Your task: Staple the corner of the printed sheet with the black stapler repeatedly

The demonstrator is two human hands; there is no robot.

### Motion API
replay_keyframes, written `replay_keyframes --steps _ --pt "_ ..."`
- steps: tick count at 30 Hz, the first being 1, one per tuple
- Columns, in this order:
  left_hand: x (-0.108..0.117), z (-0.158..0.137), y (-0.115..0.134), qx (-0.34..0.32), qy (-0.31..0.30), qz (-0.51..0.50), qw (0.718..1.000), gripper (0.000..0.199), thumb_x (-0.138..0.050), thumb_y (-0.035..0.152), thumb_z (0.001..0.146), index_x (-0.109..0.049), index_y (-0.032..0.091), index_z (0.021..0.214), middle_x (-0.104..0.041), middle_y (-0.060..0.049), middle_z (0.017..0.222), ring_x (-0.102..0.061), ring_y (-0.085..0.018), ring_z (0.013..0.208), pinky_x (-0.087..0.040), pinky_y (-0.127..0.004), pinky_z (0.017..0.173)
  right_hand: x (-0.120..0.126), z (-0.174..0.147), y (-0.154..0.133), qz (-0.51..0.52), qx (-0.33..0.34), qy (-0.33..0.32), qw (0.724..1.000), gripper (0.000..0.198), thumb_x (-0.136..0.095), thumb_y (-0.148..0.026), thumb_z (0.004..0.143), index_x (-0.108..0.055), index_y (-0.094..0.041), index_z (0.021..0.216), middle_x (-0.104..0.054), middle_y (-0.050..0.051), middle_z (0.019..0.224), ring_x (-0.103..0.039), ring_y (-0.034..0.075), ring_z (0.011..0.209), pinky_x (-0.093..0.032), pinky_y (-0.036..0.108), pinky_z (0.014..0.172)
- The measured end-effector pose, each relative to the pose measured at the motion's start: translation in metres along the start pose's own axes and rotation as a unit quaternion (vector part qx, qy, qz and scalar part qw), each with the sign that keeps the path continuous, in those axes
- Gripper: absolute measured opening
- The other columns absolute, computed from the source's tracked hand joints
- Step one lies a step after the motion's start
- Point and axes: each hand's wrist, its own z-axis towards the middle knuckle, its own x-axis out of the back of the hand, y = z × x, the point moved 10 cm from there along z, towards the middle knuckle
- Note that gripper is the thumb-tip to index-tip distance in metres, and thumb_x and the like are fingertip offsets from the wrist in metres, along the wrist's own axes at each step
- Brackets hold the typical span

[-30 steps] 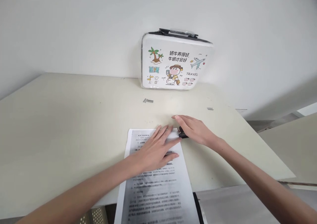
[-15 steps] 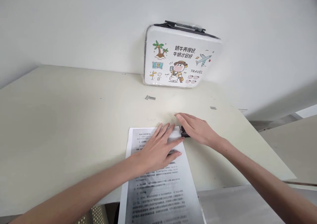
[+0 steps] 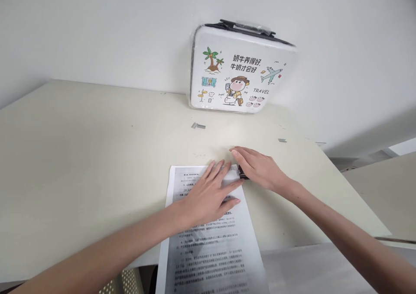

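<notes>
Printed sheets of paper [image 3: 208,259] lie on the table and run past its near edge. My left hand [image 3: 211,196] is spread flat on their upper part, fingers apart, pressing them down. At the top right corner of the paper sits a small black stapler [image 3: 242,172], its front end against the sheet. Over it, my right hand [image 3: 258,166] is cupped from above and covers most of it. The fingers point left and are held together, with the thumb alongside.
A white case [image 3: 242,69] with cartoon prints and a black handle leans upright against the wall at the back. Grey staple strips [image 3: 199,126] lie in front of it, and another staple strip [image 3: 282,140] lies farther right. The table [image 3: 81,155] ends diagonally at the right.
The view has shifted slightly. Both hands stay in place on the paper and the stapler, and the right hand seems to sit a touch lower over the stapler.
</notes>
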Motion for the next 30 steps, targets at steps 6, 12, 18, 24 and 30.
replay_keyframes --steps 6,12,18,24,30 --pt "0.001 0.000 0.000 -0.001 0.005 -0.006 1.000 0.050 -0.049 0.048 0.109 -0.051 0.028 0.155 -0.031 -0.012 0.173 -0.023 -0.037 0.163 -0.020 -0.062 0.131 0.006 -0.002 0.010 0.058 -0.024 -0.007 0.998 0.066 -0.013 -0.067 0.108 -0.068 -0.035 0.125 -0.071 0.003 0.138 -0.072 0.029 0.114 -0.056 0.047 0.099" --pt "0.003 0.000 0.000 -0.003 0.024 -0.017 1.000 0.051 -0.049 0.048 0.109 -0.048 0.032 0.157 -0.027 -0.008 0.176 -0.024 -0.036 0.162 -0.020 -0.062 0.132 0.006 -0.001 0.011 0.059 -0.019 -0.006 0.998 0.066 -0.013 -0.067 0.108 -0.068 -0.034 0.125 -0.072 0.003 0.135 -0.073 0.029 0.111 -0.056 0.046 0.097" --pt "0.003 -0.001 0.000 0.000 0.023 -0.017 1.000 0.049 -0.047 0.050 0.110 -0.051 0.031 0.155 -0.027 -0.009 0.175 -0.023 -0.037 0.162 -0.021 -0.061 0.132 0.004 -0.001 0.007 0.032 -0.011 -0.004 0.999 0.063 -0.013 -0.063 0.109 -0.067 -0.033 0.124 -0.068 0.002 0.144 -0.067 0.030 0.127 -0.056 0.044 0.099" --pt "0.003 0.001 0.001 0.001 0.012 -0.020 1.000 0.050 -0.050 0.048 0.109 -0.050 0.031 0.156 -0.031 -0.010 0.173 -0.023 -0.037 0.162 -0.022 -0.062 0.131 -0.001 0.000 0.003 0.005 -0.002 -0.019 1.000 0.062 -0.013 -0.061 0.110 -0.060 -0.033 0.141 -0.056 0.002 0.160 -0.054 0.032 0.145 -0.052 0.054 0.109" --pt "0.003 0.002 0.001 0.002 0.011 -0.022 1.000 0.052 -0.050 0.048 0.109 -0.048 0.031 0.158 -0.031 -0.011 0.173 -0.025 -0.038 0.162 -0.022 -0.062 0.131 -0.003 0.001 0.003 0.007 -0.005 -0.030 1.000 0.063 -0.014 -0.062 0.109 -0.055 -0.034 0.147 -0.053 0.002 0.162 -0.050 0.032 0.149 -0.049 0.059 0.113"
